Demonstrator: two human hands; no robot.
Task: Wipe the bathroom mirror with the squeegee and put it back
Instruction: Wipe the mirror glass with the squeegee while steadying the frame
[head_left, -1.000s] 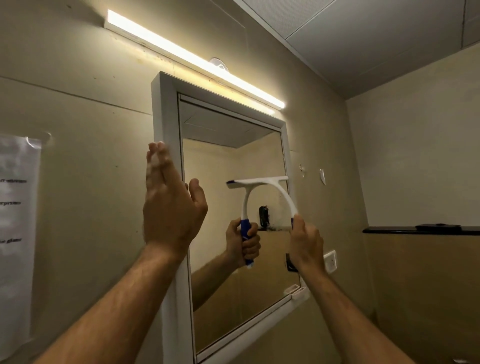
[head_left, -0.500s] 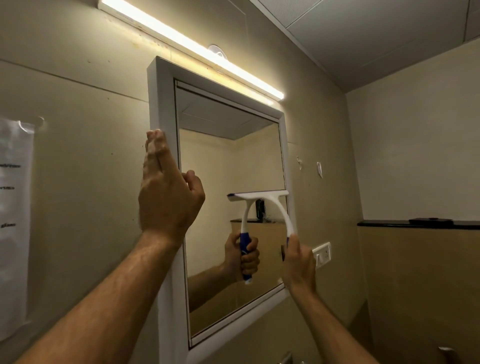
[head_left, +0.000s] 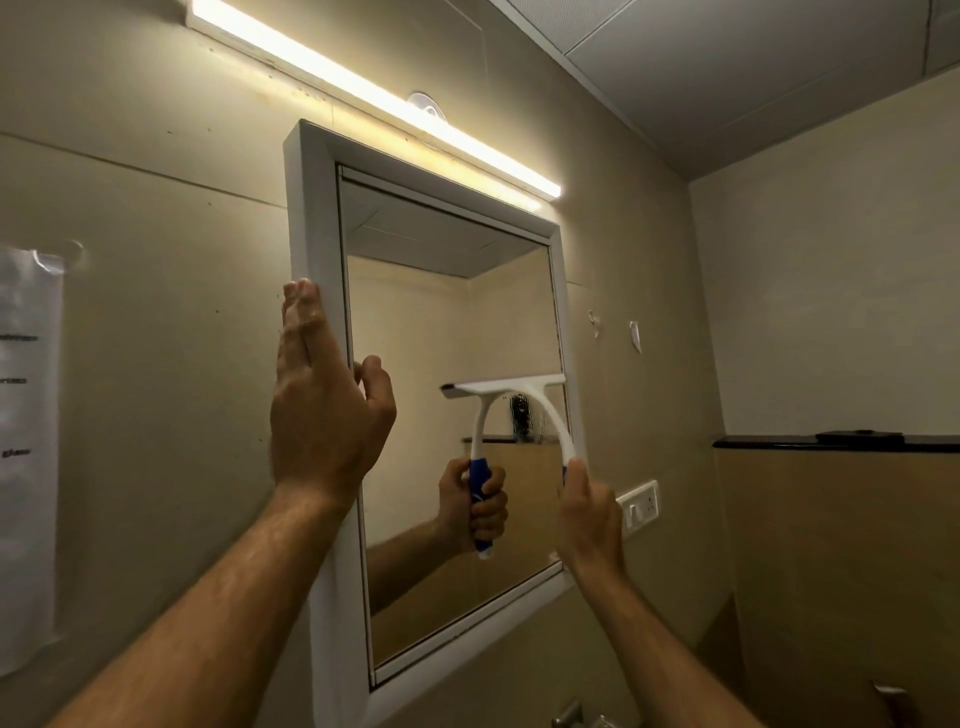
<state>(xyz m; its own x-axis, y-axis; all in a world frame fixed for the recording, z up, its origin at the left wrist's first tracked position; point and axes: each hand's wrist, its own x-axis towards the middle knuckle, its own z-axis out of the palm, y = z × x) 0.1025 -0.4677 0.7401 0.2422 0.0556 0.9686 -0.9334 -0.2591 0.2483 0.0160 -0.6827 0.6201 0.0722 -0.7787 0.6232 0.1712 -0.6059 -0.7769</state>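
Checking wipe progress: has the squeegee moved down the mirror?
Yes. The squeegee blade sits lower against the mirror frame than a second ago.

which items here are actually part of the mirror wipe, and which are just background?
In the job:
- white-framed wall mirror
- white squeegee with blue grip, held by right hand
- left hand, flat on the frame

Background:
- lit strip light
- white paper notice
- white wall socket
- black ledge

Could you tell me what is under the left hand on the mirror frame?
The left hand rests flat on the mirror's white frame, thumb toward the glass. The covered stretch of frame cannot be seen. The right hand holds the squeegee.
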